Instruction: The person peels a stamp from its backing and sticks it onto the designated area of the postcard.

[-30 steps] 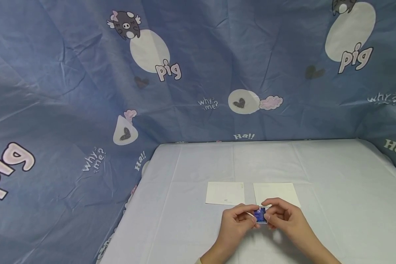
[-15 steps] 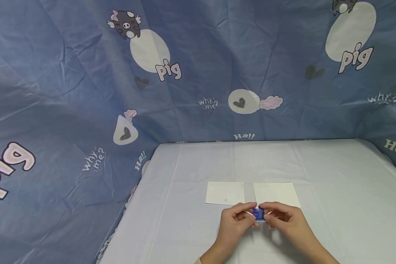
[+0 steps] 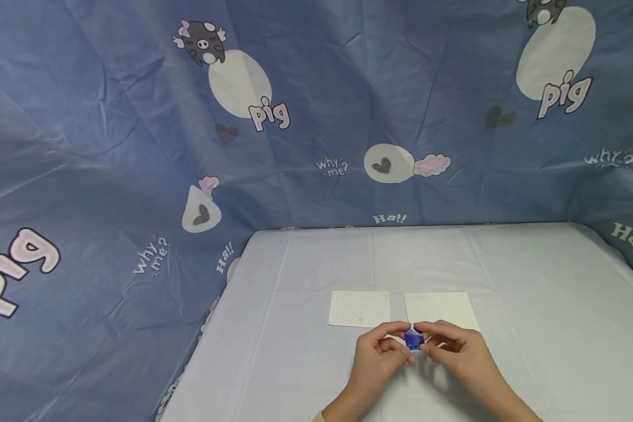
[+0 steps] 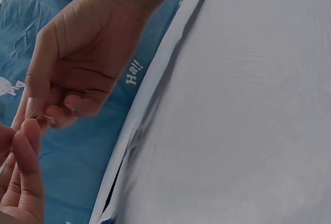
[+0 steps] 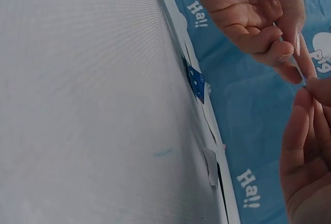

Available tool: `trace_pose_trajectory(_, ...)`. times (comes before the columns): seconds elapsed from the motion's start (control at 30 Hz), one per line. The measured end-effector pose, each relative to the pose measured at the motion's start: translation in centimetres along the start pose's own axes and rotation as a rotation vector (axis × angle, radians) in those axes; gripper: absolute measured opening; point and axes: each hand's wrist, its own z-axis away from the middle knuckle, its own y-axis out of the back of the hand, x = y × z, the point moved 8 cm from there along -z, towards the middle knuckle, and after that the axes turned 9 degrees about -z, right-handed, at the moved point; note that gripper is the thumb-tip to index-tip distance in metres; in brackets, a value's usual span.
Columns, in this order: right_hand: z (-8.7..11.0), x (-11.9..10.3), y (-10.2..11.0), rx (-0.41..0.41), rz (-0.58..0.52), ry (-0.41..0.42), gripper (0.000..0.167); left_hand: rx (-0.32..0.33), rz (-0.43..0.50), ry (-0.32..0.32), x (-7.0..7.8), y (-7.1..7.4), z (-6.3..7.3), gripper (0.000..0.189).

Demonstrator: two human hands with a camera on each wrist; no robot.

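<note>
A small, flat, dark-blue piece with a pale patch near its top is held up between both hands over the white table in the head view. From the left, my left hand pinches its edge between thumb and forefinger. The opposite edge is pinched by my right hand, its forefinger reaching to the top corner. The forefingers nearly meet above the piece. Both wrist views catch the fingertips close together; the right wrist view shows a thin pale edge between them. Its exact kind cannot be told.
Beyond the hands, two pale cards lie side by side: a left card with faint print and a right card, partly covered by the right hand. A blue patterned cloth hangs behind the white table.
The right forefinger has come down and inward toward the left one at the top of the blue piece. The piece's tilt has altered, and its top now looks more pointed. The cards stay put.
</note>
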Motion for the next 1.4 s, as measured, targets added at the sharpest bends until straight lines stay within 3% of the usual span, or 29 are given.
trace_pose_trajectory(0.33, 0.2, -0.2, 0.0, 0.061, 0.101, 0.036, 0.028, 0.056, -0.153, -0.026, -0.2, 0.1, 0.0, 0.049)
trace_pose_trajectory(0.53, 0.1, -0.2, 0.9, 0.143, 0.130, -0.017, 0.027, 0.118, -0.371, -0.114, 0.6, 0.4, -0.5, 0.044)
trace_pose_trajectory(0.67, -0.2, -0.8, 1.4, 0.150, 0.153, -0.031, 0.028, 0.130, -0.532, -0.165, 2.0, 0.8, -1.0, 0.038)
trace_pose_trajectory(0.9, -1.6, -2.4, 3.4, 0.147, 0.229, -0.020, 0.030, 0.051, -0.854, -0.199, 4.1, 0.7, -3.4, 0.036)
trace_pose_trajectory(1.1, -3.1, -4.0, 6.0, 0.167, 0.337, 0.028, 0.031, -0.056, -1.125, -0.184, 3.8, -0.5, -6.3, 0.039)
trace_pose_trajectory(1.23, -4.0, -4.4, 7.4, 0.160, 0.351, 0.033, 0.031, -0.104, -1.228, -0.166, 3.0, -0.9, -7.8, 0.041)
trace_pose_trajectory(1.4, -4.7, -3.9, 9.0, 0.152, 0.385, -0.029, 0.030, -0.180, -1.282, -0.149, 2.1, -1.5, -8.8, 0.047)
